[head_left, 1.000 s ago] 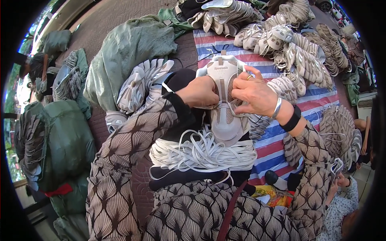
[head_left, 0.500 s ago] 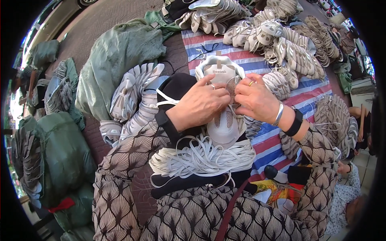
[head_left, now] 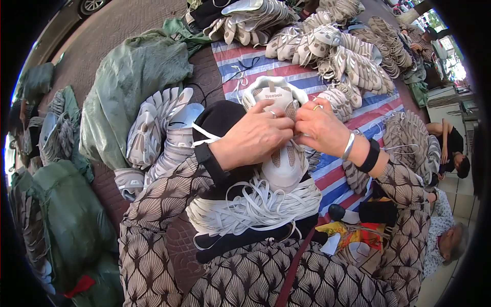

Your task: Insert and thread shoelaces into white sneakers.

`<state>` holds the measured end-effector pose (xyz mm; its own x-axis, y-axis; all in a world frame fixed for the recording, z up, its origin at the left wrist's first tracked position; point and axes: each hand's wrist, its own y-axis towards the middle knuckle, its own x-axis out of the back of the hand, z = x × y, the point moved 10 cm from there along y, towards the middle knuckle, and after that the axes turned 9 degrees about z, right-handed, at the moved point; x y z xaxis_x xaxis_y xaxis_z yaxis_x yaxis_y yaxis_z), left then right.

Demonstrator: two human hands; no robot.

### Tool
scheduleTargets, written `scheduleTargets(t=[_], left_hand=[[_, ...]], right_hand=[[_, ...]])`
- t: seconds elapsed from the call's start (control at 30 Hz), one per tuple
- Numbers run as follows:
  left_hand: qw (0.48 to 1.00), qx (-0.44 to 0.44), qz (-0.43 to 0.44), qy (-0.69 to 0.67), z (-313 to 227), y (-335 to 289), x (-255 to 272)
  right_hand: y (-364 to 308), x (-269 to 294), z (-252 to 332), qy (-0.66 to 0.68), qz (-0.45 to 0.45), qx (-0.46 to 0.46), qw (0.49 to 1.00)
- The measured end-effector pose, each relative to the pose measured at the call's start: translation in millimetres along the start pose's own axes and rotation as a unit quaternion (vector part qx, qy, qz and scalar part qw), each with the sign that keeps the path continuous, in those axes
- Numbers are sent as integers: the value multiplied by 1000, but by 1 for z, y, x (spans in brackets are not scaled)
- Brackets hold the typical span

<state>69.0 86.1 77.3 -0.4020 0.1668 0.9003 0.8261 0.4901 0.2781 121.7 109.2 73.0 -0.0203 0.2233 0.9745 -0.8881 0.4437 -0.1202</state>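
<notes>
A white and beige sneaker (head_left: 284, 171) stands over my lap with its toe toward me and its padded collar away from me. My left hand (head_left: 254, 134) lies across the shoe's left side, its fingers bent inward at the lacing area. From the right, my right hand (head_left: 322, 125) pinches at the same spot, close to the left fingertips. Whatever is between the fingers is hidden. Below the toe, a thick bundle of flat white shoelaces (head_left: 250, 207) rests on dark cloth over my lap.
Rows of nested sneaker uppers (head_left: 353, 61) lie on a striped red, white and blue sheet (head_left: 327, 179). More uppers (head_left: 148, 133) stand at the left beside a green sack (head_left: 135, 82). Two people (head_left: 450, 148) (head_left: 447, 245) are at the right edge.
The whole view has shifted slightly, so the surroundings sit further left. Both hands stay at the sneaker's lacing area, and their fingers have drawn slightly closer together.
</notes>
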Motion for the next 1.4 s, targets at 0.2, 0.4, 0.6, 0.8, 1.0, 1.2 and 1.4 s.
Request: scheduleTargets(t=[0.2,0.4,0.6,0.8,1.0,1.2,1.4], left_hand=[[997,-40,32,65,-4,9,-10],[993,51,97,46,3,6,-14],[996,52,75,12,6,2,-9],[997,52,55,26,6,4,-9],[998,44,48,8,4,14,-9],[995,80,46,37,6,2,-20],[997,71,30,29,6,-6,-17]], right_hand=[[-19,7,6,-24,-76,-36,996],[-25,6,13,-47,-117,-75,989],[-12,0,3,15,-84,-90,992],[12,-27,-28,45,84,-172,980],[14,-44,-57,68,294,-307,902],[23,-90,-72,52,308,-257,914],[32,-67,-54,62,374,-293,878]])
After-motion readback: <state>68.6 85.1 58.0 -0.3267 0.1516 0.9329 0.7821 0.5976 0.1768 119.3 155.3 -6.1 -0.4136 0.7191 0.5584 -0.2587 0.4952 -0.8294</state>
